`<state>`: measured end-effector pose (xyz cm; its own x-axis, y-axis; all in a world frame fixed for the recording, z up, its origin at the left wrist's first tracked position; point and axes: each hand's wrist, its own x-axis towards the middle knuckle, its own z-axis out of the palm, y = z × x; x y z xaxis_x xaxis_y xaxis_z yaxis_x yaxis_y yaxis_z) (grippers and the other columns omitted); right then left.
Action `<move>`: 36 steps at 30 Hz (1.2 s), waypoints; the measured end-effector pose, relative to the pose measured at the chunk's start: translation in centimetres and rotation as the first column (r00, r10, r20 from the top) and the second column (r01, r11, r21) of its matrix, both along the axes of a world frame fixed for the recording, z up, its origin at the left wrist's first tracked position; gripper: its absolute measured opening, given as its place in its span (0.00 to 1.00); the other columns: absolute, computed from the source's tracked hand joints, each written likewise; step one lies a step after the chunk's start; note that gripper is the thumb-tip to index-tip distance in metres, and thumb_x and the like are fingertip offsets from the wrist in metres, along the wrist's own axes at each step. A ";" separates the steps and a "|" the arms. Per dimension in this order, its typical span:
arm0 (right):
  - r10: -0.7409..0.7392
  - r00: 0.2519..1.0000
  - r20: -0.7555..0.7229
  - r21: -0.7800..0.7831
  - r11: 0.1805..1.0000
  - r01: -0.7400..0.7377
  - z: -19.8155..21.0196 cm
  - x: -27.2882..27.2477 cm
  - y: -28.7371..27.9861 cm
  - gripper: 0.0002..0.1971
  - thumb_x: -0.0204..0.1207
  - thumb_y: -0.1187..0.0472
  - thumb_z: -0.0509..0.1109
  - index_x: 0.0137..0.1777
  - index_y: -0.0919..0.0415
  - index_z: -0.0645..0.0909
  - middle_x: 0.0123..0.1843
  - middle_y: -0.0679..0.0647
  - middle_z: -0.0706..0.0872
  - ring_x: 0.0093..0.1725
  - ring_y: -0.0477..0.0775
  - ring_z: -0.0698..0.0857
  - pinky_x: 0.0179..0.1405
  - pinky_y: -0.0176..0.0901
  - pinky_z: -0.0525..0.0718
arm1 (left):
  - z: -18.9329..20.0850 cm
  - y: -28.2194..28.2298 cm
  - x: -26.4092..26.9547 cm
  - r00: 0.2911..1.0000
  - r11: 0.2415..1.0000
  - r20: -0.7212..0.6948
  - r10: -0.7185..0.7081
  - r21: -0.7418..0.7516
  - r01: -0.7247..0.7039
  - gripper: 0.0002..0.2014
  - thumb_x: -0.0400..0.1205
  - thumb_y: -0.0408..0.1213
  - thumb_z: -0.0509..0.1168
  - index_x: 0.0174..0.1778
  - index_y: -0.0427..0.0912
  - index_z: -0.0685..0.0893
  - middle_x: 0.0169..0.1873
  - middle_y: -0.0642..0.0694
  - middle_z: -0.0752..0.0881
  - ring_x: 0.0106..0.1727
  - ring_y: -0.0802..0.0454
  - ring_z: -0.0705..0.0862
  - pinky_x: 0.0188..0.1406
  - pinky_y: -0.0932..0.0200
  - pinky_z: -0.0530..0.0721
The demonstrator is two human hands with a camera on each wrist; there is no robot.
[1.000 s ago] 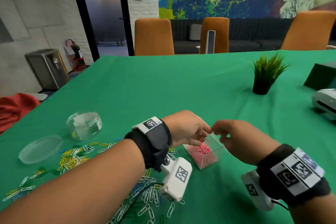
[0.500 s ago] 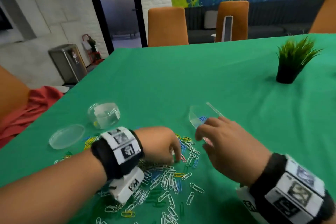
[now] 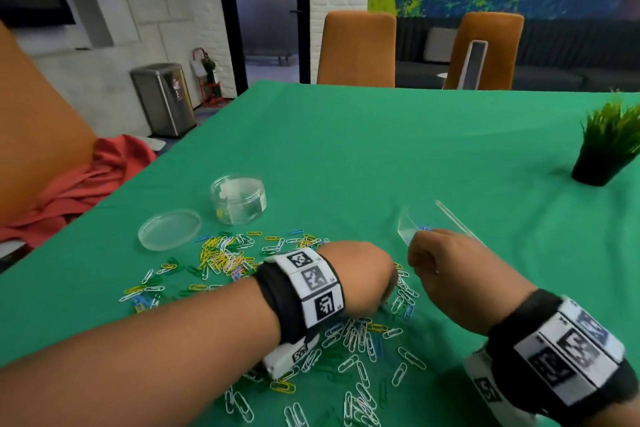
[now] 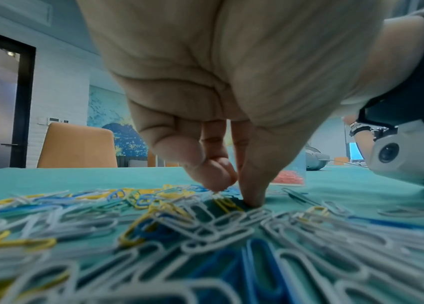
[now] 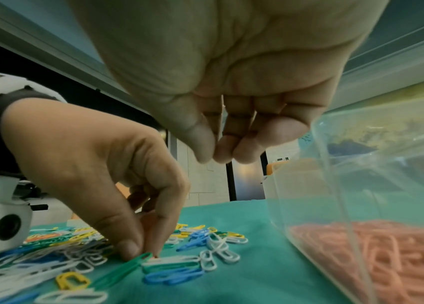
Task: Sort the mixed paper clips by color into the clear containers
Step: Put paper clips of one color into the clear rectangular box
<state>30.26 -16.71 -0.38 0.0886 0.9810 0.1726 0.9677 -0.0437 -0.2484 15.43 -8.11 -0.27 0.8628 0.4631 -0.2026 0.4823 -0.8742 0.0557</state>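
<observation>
Mixed paper clips in white, blue, yellow and green lie scattered on the green tablecloth. My left hand reaches down into them, thumb and forefinger pinching a clip on the cloth; its colour is hidden. A green clip lies at the thumb tip. My right hand hovers just right of it, its fingers curled against the thumb with nothing seen between them. Behind it stands the clear square container of pink clips, its lid open.
A round clear jar and its loose lid sit left of the pile, beside a yellow-heavy cluster of clips. A small potted plant stands far right. Orange chairs line the far table edge.
Both hands were at the container's rim a second ago. My left hand has dropped left into the clip pile and pinches there. My right hand has drawn back from the rim.
</observation>
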 end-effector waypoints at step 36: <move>0.477 0.878 0.033 -0.333 0.834 -0.441 -0.7 -13.8 12.6 0.13 0.80 0.61 0.61 0.54 0.46 0.84 0.54 0.49 0.82 0.52 0.54 0.85 0.53 0.47 0.84 | -1.0 9.3 -19.9 0.758 0.649 0.071 0.649 -0.571 -0.502 0.14 0.84 0.26 0.52 0.46 0.40 0.83 0.39 0.43 0.87 0.31 0.54 0.87 0.26 0.64 0.82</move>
<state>16.41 -4.15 -1.05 -0.3864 0.9082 -0.1606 0.9153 0.3561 -0.1881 -4.51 1.23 -1.28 0.5057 0.7799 -0.3689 0.7813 -0.2327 0.5791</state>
